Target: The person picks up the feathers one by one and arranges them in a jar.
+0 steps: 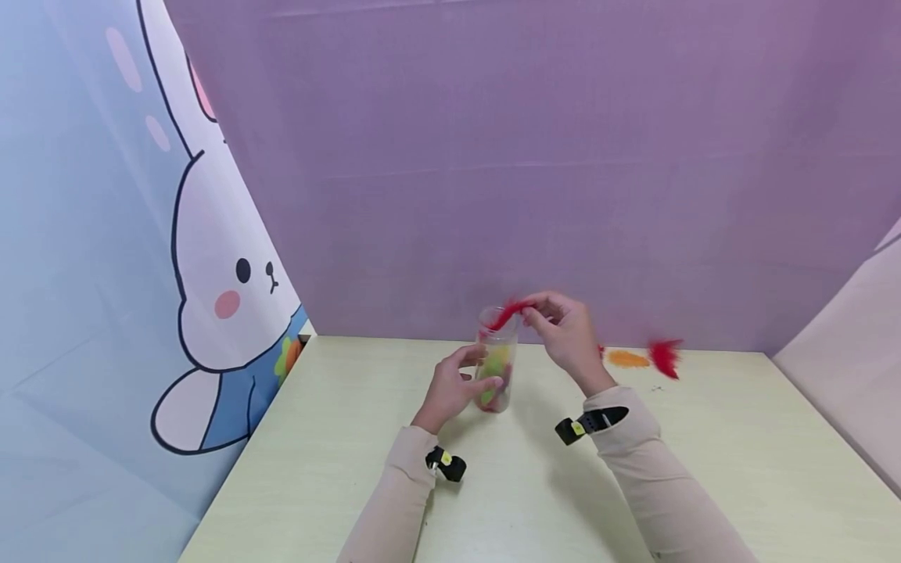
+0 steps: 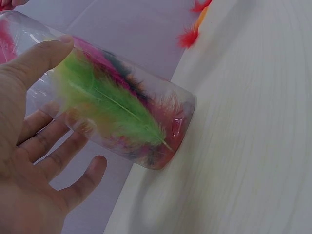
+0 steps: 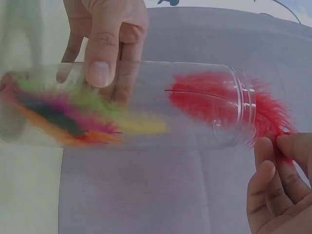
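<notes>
We see a person in long, plain beige sleeves, the left sleeve [image 1: 390, 500] toward the left edge of the table [image 1: 507, 500] and the right sleeve [image 1: 669, 485] toward its right edge. Soft creases gather at the left cuff [image 1: 411, 449] and right cuff [image 1: 629, 400]. Over the latter we find a black strap [image 1: 608, 417], bearing a blocky black right wrist camera [image 1: 566, 432] with a small yellow mark [image 1: 578, 428]. A similar black left wrist camera [image 1: 455, 469], also touched with yellow, sits at the opposite wrist. The left hand [image 1: 457, 389] and right hand [image 1: 566, 336] are bare; we make out a short thumbnail [image 3: 100, 74] on the left.
</notes>
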`<act>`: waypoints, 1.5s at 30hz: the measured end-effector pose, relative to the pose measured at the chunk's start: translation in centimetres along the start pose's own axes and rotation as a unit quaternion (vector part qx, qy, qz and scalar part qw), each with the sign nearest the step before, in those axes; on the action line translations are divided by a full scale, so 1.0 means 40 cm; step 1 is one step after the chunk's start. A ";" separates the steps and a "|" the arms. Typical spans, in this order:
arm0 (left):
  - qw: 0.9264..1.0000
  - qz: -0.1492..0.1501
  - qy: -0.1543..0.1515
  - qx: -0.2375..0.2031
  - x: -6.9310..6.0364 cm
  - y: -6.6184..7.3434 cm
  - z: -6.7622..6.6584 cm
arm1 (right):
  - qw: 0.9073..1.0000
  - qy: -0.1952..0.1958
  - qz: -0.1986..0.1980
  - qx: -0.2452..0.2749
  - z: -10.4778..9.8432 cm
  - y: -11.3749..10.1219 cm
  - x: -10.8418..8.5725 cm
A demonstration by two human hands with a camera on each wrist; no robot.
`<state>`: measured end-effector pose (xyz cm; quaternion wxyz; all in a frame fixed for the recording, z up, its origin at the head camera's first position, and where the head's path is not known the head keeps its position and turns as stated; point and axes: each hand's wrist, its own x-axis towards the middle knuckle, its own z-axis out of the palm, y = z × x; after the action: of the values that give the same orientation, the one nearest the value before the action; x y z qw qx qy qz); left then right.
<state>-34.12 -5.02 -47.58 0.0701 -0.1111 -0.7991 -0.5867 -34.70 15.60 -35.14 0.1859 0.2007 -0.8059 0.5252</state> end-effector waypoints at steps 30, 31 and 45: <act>1.000 -0.008 -0.001 -0.001 0.001 0.001 -0.002 | 0.999 -0.021 0.034 -0.013 0.005 0.012 -0.023; 1.000 -0.008 -0.001 -0.001 0.001 0.002 -0.003 | 0.999 -0.019 0.033 -0.014 0.005 0.013 -0.024; 1.000 -0.011 0.000 -0.004 0.000 0.002 -0.004 | 0.998 -0.003 0.053 -0.016 -0.015 0.060 -0.037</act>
<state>-34.08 -5.13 -47.45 0.0632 -0.1028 -0.7981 -0.5903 -34.63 17.21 -37.52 0.1582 0.1561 -0.8243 0.5208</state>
